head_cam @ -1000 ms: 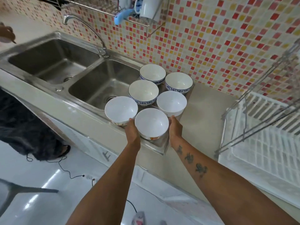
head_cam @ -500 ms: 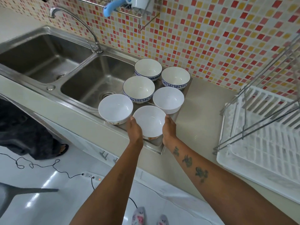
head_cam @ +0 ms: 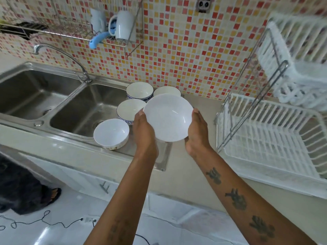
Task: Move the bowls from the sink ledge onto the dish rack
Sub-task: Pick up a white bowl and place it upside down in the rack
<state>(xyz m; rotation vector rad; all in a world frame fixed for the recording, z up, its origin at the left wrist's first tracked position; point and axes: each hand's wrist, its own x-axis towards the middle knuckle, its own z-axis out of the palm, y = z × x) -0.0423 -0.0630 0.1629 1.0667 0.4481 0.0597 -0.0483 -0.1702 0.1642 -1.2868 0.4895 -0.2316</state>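
Note:
A white bowl (head_cam: 168, 117) is lifted above the sink ledge (head_cam: 150, 156), held between my left hand (head_cam: 144, 131) and my right hand (head_cam: 197, 133), one on each side of its rim. On the ledge below stay a plain white bowl (head_cam: 111, 133) at the front left, a blue-patterned bowl (head_cam: 130, 109) behind it, another blue-patterned bowl (head_cam: 139, 90) at the back, and one more bowl (head_cam: 167, 91) partly hidden by the raised bowl. The white dish rack (head_cam: 265, 144) stands to the right on the counter.
A double steel sink (head_cam: 53, 99) with a curved tap (head_cam: 62, 55) lies to the left. A wall shelf (head_cam: 113, 41) holds a mug and a blue brush. The dish rack has a tilted upper tier (head_cam: 292, 55) on metal supports. A dark cloth lies on the floor.
Both hands gripped the front bowl on the ledge, then raised it up and a little to the right. The view has tilted upward toward the wall.

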